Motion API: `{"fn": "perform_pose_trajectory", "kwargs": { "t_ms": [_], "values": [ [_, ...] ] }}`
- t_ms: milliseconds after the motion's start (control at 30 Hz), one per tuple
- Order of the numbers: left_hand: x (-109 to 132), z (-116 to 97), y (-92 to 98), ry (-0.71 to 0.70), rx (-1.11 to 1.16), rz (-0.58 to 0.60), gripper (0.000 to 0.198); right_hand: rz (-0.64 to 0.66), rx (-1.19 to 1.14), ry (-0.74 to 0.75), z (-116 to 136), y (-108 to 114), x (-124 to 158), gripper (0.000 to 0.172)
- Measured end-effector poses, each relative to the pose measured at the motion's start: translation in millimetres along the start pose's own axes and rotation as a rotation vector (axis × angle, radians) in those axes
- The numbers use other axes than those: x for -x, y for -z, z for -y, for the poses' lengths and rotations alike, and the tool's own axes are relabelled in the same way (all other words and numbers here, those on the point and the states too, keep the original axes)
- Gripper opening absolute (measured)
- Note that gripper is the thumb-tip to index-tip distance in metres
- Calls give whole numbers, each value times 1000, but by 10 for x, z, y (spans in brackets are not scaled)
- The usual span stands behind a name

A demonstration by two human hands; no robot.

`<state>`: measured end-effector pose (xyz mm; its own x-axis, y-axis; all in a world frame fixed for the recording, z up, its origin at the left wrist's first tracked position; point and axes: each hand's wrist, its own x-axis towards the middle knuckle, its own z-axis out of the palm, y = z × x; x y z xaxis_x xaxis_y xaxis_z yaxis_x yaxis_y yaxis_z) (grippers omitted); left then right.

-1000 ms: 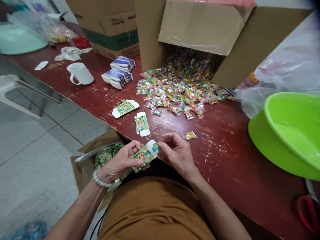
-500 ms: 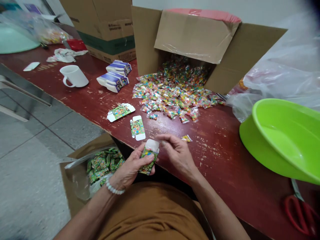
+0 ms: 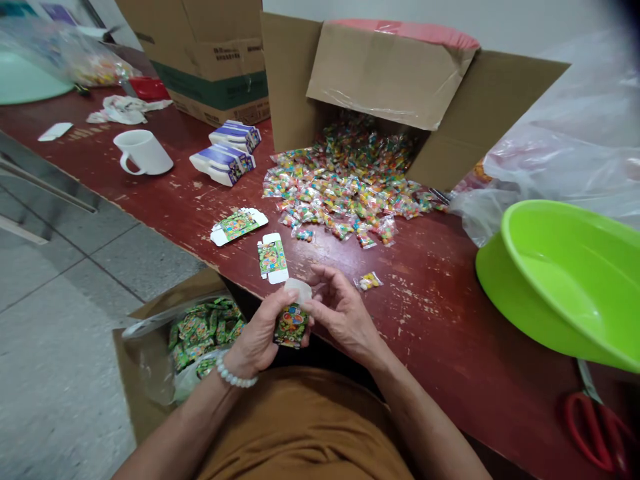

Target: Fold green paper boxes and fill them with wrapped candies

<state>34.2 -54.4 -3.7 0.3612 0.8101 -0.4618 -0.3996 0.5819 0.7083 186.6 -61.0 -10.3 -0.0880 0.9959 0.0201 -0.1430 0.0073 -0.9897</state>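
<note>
Low over the table's front edge, my left hand (image 3: 260, 327) is closed around a small green printed candy box (image 3: 291, 328). The box stands tilted, its white top flap (image 3: 299, 289) raised, and my left thumb lies by the flap. My right hand (image 3: 345, 317) is at the box's upper right side. Its thumb touches the box near the top edge, while the other fingers are bent and apart from the thumb. Just beyond lie two flattened green boxes, one nearer (image 3: 273, 257) and one farther (image 3: 239, 225). A single candy packet (image 3: 368, 281) rests right of my right hand.
A cardboard carton (image 3: 380, 73) on its side spills many candy packets (image 3: 335, 187). Around it are purple-printed boxes (image 3: 225, 163), a white mug (image 3: 144, 152), a green basin (image 3: 530, 293) and red-handled scissors (image 3: 590, 427). Below left, a lined carton (image 3: 131, 387) holds green boxes.
My left thumb has moved up to the box's top flap. My right thumb has come against the box's upper edge, and its fingers have spread. The camera view has shifted slightly.
</note>
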Motion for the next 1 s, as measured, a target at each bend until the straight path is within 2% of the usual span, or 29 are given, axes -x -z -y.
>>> {"fn": "perform_pose_trajectory", "kwargs": {
  "t_ms": [133, 233, 300, 367, 467, 533, 633, 700, 867, 1000],
  "values": [
    [8, -38, 3, 54, 64, 39, 29, 70, -391, -249, -2, -32, -14, 43],
    [14, -10, -34, -27, -21, -33, 31, 126, -424, -317, 17, 3, -37, 50],
    [12, 23, -62, -91, -97, -32, 36, 155, -353, -312, 20, 44, -59, 46],
    [7, 48, -75, -104, -142, 12, 40, 154, -228, -245, 12, 75, -72, 33],
    [-7, 50, -56, 14, -79, 64, 43, 72, 18, -51, -9, 89, -51, 19],
    [-19, 34, -24, 114, 21, 112, 48, 56, 184, 98, -14, 90, -18, 16],
    [-36, 12, 21, 175, 135, 178, 51, 136, 384, 315, -3, 99, 18, 16],
    [-42, 9, 29, 169, 156, 171, 51, 157, 423, 351, -2, 100, 19, 15],
    [-32, 25, -32, 122, 110, 86, 57, 53, 215, 81, -26, 45, -30, 5],
    [-19, 37, -76, 82, 54, 47, 62, 37, -93, -124, -7, -12, -82, 17]
  ]
}}
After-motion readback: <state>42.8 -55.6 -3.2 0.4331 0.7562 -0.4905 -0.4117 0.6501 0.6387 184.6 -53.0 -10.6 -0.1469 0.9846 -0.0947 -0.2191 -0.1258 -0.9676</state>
